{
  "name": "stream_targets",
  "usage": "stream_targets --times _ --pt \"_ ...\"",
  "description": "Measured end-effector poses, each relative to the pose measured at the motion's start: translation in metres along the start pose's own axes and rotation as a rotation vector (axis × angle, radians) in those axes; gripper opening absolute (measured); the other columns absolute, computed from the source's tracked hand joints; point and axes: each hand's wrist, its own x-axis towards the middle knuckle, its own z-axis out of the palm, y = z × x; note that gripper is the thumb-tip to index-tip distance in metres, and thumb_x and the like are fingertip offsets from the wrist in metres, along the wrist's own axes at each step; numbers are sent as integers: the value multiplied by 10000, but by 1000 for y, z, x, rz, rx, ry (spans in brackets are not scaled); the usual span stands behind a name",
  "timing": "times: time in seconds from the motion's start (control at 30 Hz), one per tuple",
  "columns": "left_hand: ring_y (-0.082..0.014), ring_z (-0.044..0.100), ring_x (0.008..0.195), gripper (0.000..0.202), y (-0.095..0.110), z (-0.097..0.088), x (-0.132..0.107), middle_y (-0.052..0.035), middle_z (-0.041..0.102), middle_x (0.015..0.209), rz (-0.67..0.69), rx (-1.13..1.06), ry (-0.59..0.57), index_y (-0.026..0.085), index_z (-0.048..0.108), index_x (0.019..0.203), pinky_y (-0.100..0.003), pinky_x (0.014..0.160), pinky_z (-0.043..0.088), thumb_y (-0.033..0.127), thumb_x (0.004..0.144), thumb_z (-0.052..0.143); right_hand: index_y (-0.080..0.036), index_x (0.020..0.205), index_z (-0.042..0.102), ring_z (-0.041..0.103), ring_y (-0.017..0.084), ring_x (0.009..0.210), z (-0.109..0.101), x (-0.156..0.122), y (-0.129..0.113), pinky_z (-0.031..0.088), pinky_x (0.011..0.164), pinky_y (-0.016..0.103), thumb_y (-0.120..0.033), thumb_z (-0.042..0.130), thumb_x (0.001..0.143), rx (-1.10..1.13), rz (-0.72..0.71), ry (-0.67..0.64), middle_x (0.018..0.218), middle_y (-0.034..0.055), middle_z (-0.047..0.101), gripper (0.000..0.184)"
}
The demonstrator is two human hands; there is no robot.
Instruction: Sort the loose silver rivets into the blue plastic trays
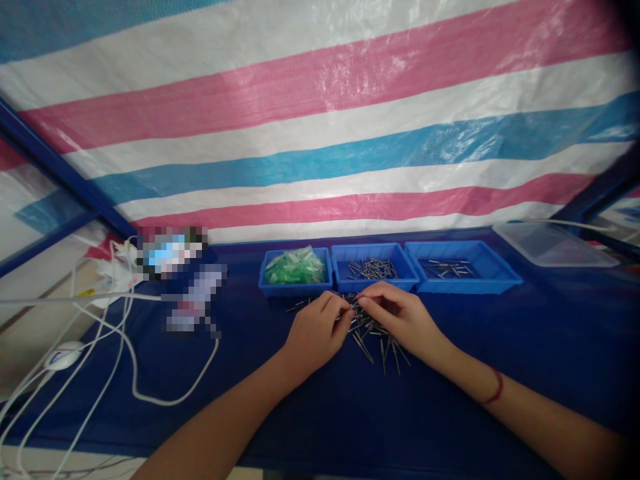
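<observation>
Thin dark metal rods, pointed like small drill bits, lie in a loose pile [369,327] on the blue tabletop. Over the pile's left side, my left hand [315,331] is closed, thumb and forefinger pinching a thin metal rod. My right hand [403,317] is closed in a pinch close beside it, its fingertips also on a thin rod. Whether both hands grip the same rod cannot be made out. Just behind the hands, the middle blue bin [407,273] holds many similar rods. The right blue bin [493,280] has fewer of them.
A left blue bin [267,288] contains small green and clear plastic pieces. A clear plastic lid [555,247] lies at the back right. White cables [167,403] and blurred items occupy the left side. Striped sheeting [320,160] hangs behind the table [400,427].
</observation>
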Motion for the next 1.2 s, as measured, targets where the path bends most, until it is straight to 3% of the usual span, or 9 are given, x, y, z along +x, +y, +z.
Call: stream_targets --times 0.2,0.43,0.53,0.67,0.77,0.83,1.0,1.1,1.2 --pt "-152 575 887 201 6 2 -1 -43 589 947 -4 -103 -21 186 575 1012 -268 786 471 287 953 412 -207 802 634 551 156 646 -2 0 -11 447 543 296 -297 567 856 -74 -75 -41 768 44 626 124" --pt "-130 574 808 167 5 -2 1 -37 580 945 -35 -177 42 180 573 925 -237 728 472 307 932 466 -213 880 655 555 143 679 -11 1 -23 455 565 287 -204 569 832 -132 -233 -81 859 55 617 99" --pt "-130 576 825 175 5 -8 2 -37 580 942 -14 -149 62 182 575 905 -234 747 471 321 930 470 -213 888 653 545 136 642 -16 2 -24 462 561 287 -223 557 844 -161 -237 -75 844 52 621 106" --pt "-150 584 892 196 4 -14 3 -41 596 937 34 -88 49 190 588 936 -253 808 458 331 938 453 -197 875 663 588 152 719 -23 5 -26 481 631 293 -272 524 887 -210 -248 -187 828 60 643 158" --pt "-153 601 826 263 4 -22 4 -21 622 900 -7 -25 26 206 561 1080 -255 759 464 397 921 473 -193 849 669 583 148 678 -33 8 -26 467 634 291 -301 498 907 -255 -235 -231 749 38 640 210" --pt "-164 613 828 328 3 -32 5 -22 642 924 -45 45 0 205 516 1177 -261 747 466 402 919 468 -193 827 661 582 149 662 -47 12 -23 457 625 291 -313 498 901 -292 -207 -150 738 30 643 214" --pt "-206 633 857 252 -14 -70 4 -54 672 907 -157 326 -86 182 622 937 -292 758 453 292 932 395 -199 752 625 569 161 608 -101 20 -3 404 576 291 -292 528 853 -609 -46 278 687 23 634 168" --pt "-208 645 774 247 -27 -82 -1 -54 684 842 -244 419 -221 190 649 831 -293 701 448 272 905 427 -210 679 614 553 180 585 -125 23 15 347 545 308 -305 524 847 -931 15 271 652 46 624 213" --pt "-218 651 833 174 -34 -78 -4 -59 695 865 -259 441 -289 201 673 864 -290 719 458 252 863 506 -206 712 629 542 203 590 -130 23 22 335 546 325 -366 510 861 -1053 4 239 643 70 616 249"
